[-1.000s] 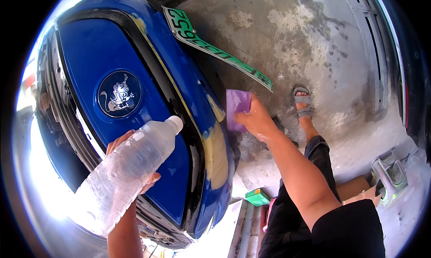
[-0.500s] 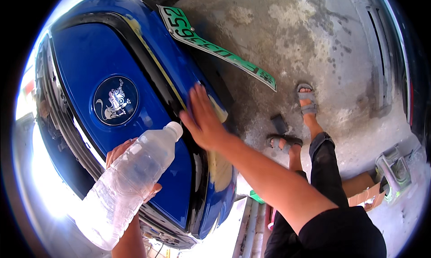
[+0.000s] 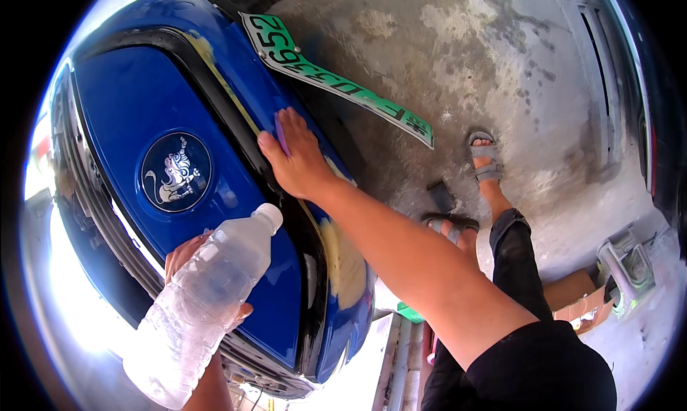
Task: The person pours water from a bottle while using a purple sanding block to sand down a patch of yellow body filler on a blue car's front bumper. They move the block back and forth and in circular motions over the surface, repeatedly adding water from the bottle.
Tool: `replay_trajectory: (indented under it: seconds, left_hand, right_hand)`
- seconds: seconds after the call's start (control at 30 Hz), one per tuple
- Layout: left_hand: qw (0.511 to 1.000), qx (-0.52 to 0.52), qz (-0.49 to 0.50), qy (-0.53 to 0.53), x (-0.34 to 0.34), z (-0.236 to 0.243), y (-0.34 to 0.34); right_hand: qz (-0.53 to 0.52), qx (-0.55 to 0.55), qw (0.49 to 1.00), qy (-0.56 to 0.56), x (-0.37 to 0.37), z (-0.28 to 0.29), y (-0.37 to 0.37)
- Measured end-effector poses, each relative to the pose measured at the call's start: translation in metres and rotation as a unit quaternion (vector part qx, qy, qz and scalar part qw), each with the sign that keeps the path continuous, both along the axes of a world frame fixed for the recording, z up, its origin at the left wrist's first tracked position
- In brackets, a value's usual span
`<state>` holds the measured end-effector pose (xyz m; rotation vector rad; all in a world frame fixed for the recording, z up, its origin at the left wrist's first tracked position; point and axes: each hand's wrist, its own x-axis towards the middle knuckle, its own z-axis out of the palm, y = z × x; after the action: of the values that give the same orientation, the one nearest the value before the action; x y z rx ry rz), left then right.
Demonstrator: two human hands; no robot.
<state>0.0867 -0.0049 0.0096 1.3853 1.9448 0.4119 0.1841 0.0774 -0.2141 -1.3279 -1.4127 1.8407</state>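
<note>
My left hand (image 3: 187, 252) is wrapped round a clear plastic bottle (image 3: 204, 296), its capped neck tilted up toward the right above the blue car front (image 3: 236, 246). Under my right hand (image 3: 300, 164) a thin purple pad (image 3: 282, 133) shows at the thumb side, pressed against the blue bumper (image 3: 247, 78). That hand lies beside the glossy black trim strip (image 3: 207, 89). Yellowish filler patches (image 3: 345, 260) mark the bumper near my right forearm and farther up along the trim. The pad's far side is hidden by my fingers.
A bent green-and-white licence plate (image 3: 336, 81) juts from the bumper over the stained concrete floor (image 3: 401, 24). A round emblem (image 3: 177, 172) sits on the blue panel. My sandalled feet stand at right, near a small dark block (image 3: 441, 196) and a cardboard box (image 3: 583, 307).
My right hand has slid up and to the left along the bumper, and the purple pad now shows more clearly. The bottle has dipped slightly in the view, still in my left hand.
</note>
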Motion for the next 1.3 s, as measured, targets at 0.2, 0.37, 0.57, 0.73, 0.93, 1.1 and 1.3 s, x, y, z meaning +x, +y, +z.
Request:
replay_trajectory:
  seconds: [0.2,0.37,0.57,0.73,0.93,1.1,1.3]
  left_hand:
    - [0.993,-0.049,-0.05,0.094,-0.03,0.005,-0.016]
    - [0.99,-0.004,-0.088,0.114,-0.008,0.01,-0.004]
    - [0.938,-0.135,-0.178,0.264,-0.008,0.016,0.022]
    - [0.964,-0.101,-0.1,0.225,-0.013,0.009,0.002]
    - [0.95,-0.081,-0.169,0.25,-0.021,0.007,0.007]
    - [0.954,-0.085,-0.15,0.245,-0.016,0.011,0.008]
    - [0.99,-0.012,-0.052,0.128,-0.02,0.003,-0.009]
  right_hand:
    - [0.057,-0.048,0.997,0.024,0.065,0.011,-0.098]
    - [-0.03,-0.125,0.988,0.083,0.098,-0.004,-0.078]
    - [-0.018,0.008,0.997,0.075,0.022,-0.064,-0.004]
    - [0.005,-0.119,0.976,0.184,-0.022,-0.051,0.068]
    - [-0.065,-0.13,0.972,0.183,0.031,-0.072,-0.032]
    - [0.037,-0.232,0.969,0.075,0.09,-0.066,-0.119]
    - [0.015,-0.226,0.967,0.117,0.088,-0.045,-0.089]
